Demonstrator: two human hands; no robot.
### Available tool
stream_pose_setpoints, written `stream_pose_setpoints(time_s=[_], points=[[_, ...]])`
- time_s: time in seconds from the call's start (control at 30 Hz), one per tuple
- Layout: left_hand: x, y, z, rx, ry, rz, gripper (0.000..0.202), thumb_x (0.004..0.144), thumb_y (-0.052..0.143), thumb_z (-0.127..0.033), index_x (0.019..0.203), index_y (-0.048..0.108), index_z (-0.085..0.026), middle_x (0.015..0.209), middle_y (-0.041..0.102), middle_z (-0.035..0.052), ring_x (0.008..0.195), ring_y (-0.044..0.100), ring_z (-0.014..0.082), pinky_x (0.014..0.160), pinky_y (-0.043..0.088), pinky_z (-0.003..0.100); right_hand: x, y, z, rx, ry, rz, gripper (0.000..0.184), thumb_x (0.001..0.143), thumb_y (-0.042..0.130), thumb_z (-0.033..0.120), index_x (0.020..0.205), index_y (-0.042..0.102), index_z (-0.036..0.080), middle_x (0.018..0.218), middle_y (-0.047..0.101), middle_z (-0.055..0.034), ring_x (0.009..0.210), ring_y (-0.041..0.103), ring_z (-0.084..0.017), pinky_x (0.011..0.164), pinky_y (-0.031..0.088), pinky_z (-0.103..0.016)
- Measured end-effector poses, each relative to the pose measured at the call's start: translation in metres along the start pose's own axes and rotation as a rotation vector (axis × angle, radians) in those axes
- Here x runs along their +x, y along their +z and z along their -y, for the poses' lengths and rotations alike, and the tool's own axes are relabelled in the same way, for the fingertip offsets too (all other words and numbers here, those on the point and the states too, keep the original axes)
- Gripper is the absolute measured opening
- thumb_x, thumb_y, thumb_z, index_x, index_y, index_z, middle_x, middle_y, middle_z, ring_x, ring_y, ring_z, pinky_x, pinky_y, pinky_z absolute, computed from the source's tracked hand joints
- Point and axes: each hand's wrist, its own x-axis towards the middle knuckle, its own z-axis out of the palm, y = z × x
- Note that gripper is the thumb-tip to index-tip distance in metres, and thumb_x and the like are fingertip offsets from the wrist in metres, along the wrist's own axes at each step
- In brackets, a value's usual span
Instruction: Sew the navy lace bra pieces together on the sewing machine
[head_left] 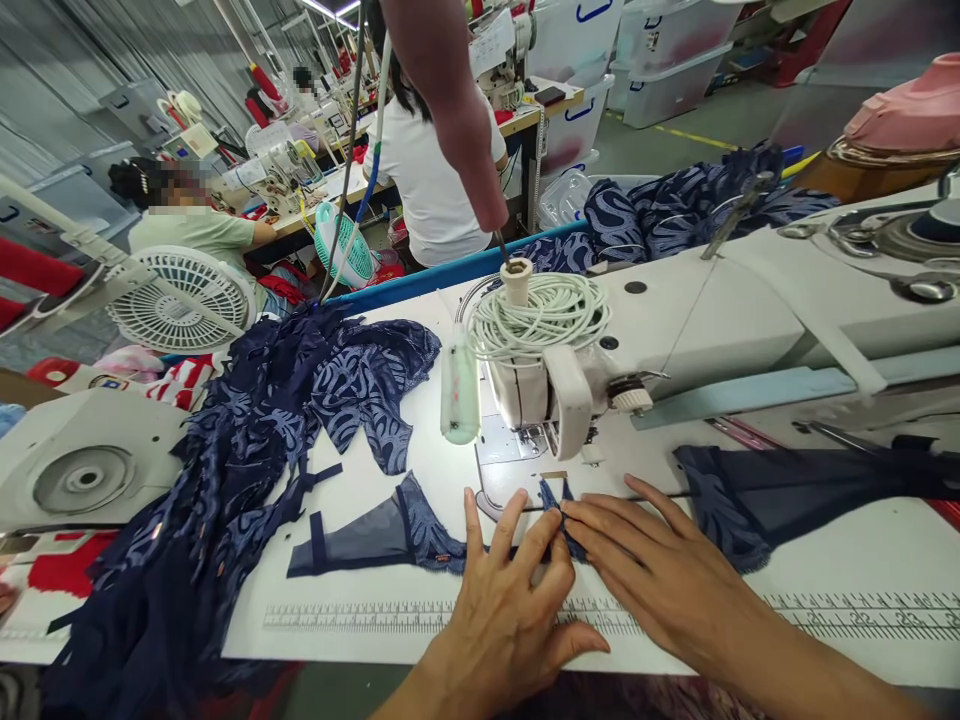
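Observation:
A navy bra piece (437,532) with a lace cup and sheer wing lies across the front of the white sewing table, its middle partly covered by my hands. My left hand (514,600) is palm down, fingers spread and thumb apart, two fingertips pressing on the narrow middle. Against them, the fingers of my right hand (660,570) are closed together on the same narrow part; its thumb is hidden. Another lace and mesh section (724,510) stretches out to the right. Just beyond my fingertips stands the sewing machine's needle area (536,435).
A heap of navy lace pieces (262,400) covers the left side. Pale green cord (540,315) is coiled on the machine head. A printed ruler (360,615) runs along the front edge. Scissors (847,440) lie at right. Other people sit at machines beyond.

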Motion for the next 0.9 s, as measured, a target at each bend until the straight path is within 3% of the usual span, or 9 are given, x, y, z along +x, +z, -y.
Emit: stream_pose_setpoints(time_s=[0.2, 0.43, 0.67, 0.77, 0.9], points=[[0.0018, -0.0013, 0.0021, 0.036, 0.003, 0.017, 0.065, 0.093, 0.046, -0.066, 0.136, 0.054, -0.018, 0.164, 0.026, 0.009, 0.152, 0.01, 0.0405, 0.117, -0.007, 0.072, 0.0039, -0.0041, -0.0011, 0.003, 0.005, -0.022, 0.031, 0.097, 0.047, 0.019, 0.121, 0.067, 0.019, 0.129, 0.067, -0.0043, 0.124, 0.055, -0.021, 0.121, 0.021, -0.046], [0.0008, 0.0008, 0.0036, 0.016, -0.001, 0.016, 0.067, 0.092, 0.046, -0.068, 0.139, 0.052, -0.019, 0.165, 0.023, 0.0079, 0.151, 0.014, 0.0422, 0.116, 0.002, 0.076, 0.0072, -0.0065, -0.0005, -0.03, -0.007, -0.021, 0.032, 0.097, 0.046, 0.019, 0.123, 0.066, 0.019, 0.132, 0.066, -0.0058, 0.124, 0.055, -0.022, 0.121, 0.021, -0.046], [0.0032, -0.0052, 0.004, -0.012, -0.005, 0.099, 0.066, 0.093, 0.046, -0.065, 0.14, 0.05, -0.019, 0.166, 0.018, 0.0109, 0.152, 0.009, 0.0435, 0.112, 0.009, 0.08, 0.0093, -0.007, -0.0002, -0.023, -0.001, -0.032, 0.032, 0.096, 0.046, 0.018, 0.12, 0.067, 0.019, 0.131, 0.067, -0.0056, 0.123, 0.056, -0.022, 0.121, 0.022, -0.046], [0.0048, -0.0053, 0.0042, -0.035, -0.011, 0.096, 0.061, 0.094, 0.047, -0.064, 0.135, 0.054, -0.019, 0.166, 0.017, 0.0108, 0.152, 0.008, 0.043, 0.113, 0.006, 0.08, 0.0081, -0.005, -0.0011, -0.014, 0.0, -0.028, 0.031, 0.096, 0.046, 0.019, 0.119, 0.067, 0.019, 0.133, 0.065, -0.005, 0.125, 0.055, -0.022, 0.121, 0.021, -0.047], [0.0066, -0.0034, 0.0053, -0.07, -0.017, 0.056, 0.062, 0.092, 0.046, -0.067, 0.131, 0.057, -0.021, 0.163, 0.027, 0.0093, 0.152, 0.01, 0.041, 0.115, -0.004, 0.077, 0.0079, -0.0058, -0.0014, -0.016, -0.006, -0.026, 0.031, 0.095, 0.047, 0.018, 0.119, 0.067, 0.019, 0.134, 0.065, -0.0046, 0.125, 0.054, -0.022, 0.121, 0.02, -0.047]])
